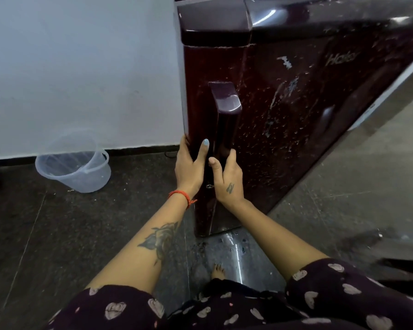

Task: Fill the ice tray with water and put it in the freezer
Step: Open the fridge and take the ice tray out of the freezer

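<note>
Head view: both forearms reach forward to the maroon fridge door (284,120). The left hand (188,166) curls round the door's left edge; the right hand (227,179) grips the handle (224,120). No ice tray is in sight, and the door's top is cut off.

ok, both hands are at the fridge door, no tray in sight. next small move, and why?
Probably pull the door open. The right hand grips the handle, the left hand holds the edge of the door, and the door looks shut. The ice tray is not visible, so freezer access likely comes first.
</note>
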A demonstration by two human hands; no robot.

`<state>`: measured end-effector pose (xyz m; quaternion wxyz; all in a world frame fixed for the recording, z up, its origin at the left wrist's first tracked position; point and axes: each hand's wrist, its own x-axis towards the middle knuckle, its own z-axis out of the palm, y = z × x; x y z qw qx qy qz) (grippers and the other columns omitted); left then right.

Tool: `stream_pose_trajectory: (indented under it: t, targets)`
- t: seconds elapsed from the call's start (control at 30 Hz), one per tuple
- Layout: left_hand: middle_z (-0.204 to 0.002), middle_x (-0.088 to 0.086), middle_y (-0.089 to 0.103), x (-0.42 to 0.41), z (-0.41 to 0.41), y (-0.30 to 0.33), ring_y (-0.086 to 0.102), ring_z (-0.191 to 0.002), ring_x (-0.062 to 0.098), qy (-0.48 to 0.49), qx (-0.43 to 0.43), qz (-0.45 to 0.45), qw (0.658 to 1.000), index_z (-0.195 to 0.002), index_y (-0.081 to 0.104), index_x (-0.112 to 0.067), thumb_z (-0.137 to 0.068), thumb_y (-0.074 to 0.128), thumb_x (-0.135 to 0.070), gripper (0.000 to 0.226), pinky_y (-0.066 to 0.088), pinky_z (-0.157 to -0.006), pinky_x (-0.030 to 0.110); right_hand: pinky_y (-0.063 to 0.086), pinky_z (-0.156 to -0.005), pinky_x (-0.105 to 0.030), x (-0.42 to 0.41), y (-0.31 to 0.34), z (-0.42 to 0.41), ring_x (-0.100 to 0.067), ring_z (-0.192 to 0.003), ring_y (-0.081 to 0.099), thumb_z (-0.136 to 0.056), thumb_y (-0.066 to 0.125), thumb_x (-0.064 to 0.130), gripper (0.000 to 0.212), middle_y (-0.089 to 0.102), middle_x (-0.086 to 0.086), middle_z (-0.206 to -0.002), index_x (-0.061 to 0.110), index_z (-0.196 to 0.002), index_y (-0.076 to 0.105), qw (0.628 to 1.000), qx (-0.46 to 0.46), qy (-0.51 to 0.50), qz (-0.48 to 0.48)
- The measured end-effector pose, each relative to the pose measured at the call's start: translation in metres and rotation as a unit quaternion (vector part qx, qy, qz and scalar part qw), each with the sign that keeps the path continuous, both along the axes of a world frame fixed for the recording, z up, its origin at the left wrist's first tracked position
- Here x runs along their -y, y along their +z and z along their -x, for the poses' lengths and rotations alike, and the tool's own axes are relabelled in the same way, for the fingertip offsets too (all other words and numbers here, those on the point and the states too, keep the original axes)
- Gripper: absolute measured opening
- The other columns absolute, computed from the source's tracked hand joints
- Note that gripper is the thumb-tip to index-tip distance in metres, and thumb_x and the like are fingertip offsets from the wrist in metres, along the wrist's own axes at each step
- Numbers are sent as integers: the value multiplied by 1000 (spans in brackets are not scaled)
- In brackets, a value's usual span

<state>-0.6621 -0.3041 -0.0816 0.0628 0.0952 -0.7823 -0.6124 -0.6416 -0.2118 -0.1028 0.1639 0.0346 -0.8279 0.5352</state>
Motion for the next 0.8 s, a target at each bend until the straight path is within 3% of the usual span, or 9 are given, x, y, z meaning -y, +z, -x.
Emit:
stream_pose_trajectory:
  t: [0.07, 0.17, 0.37, 0.6, 0.8]
  targets:
    - [-136, -3, 51, -6, -12, -5, 50, -123, 17, 3, -7, -4, 1000, -138, 37, -30, -86, 48, -63, 63, 40, -96, 31, 50, -68, -24, -3, 1, -14, -15, -85, 62, -88, 35, 63, 65, 61, 0, -96, 5, -116, 45, 1000, -7, -12, 5]
    - [-142, 1, 47, -15, -28, -11, 47, -128, 21, 13, -7, -2, 1000, -144, 28, -28, -75, 42, -78, 87, 41, -105, 46, 50, -71, -26, -9, 2, -33, -18, -87, 62, -89, 34, 62, 66, 64, -7, -98, 3, -115, 46, 1000, -12, -27, 6]
    - [-143, 2, 44, -31, -64, -11, 43, -130, 19, 28, -14, -5, 999, -147, 25, -24, -71, 45, -76, 94, 38, -108, 45, 42, -71, -9, -31, -1, -69, -11, -86, 57, -90, 32, 64, 66, 58, 2, -98, 5, -116, 47, 1000, -16, -24, 4]
    - [-133, 5, 49, -63, -108, -16, 51, -119, 21, 81, -30, 7, 996, -141, 32, -20, -71, 44, -74, 89, 44, -100, 45, 45, -77, -12, -64, -2, -106, -12, -93, 59, -90, 32, 63, 64, 58, 4, -105, 10, -122, 45, 1000, -18, 17, 11]
    - [-126, 2, 54, -100, -153, -17, 56, -113, 18, 131, -29, -3, 991, -133, 37, -24, -70, 51, -74, 81, 47, -98, 44, 51, -88, -33, -106, -3, -146, -17, -104, 59, -90, 31, 64, 71, 60, -4, -115, 5, -126, 47, 999, -20, 46, 18]
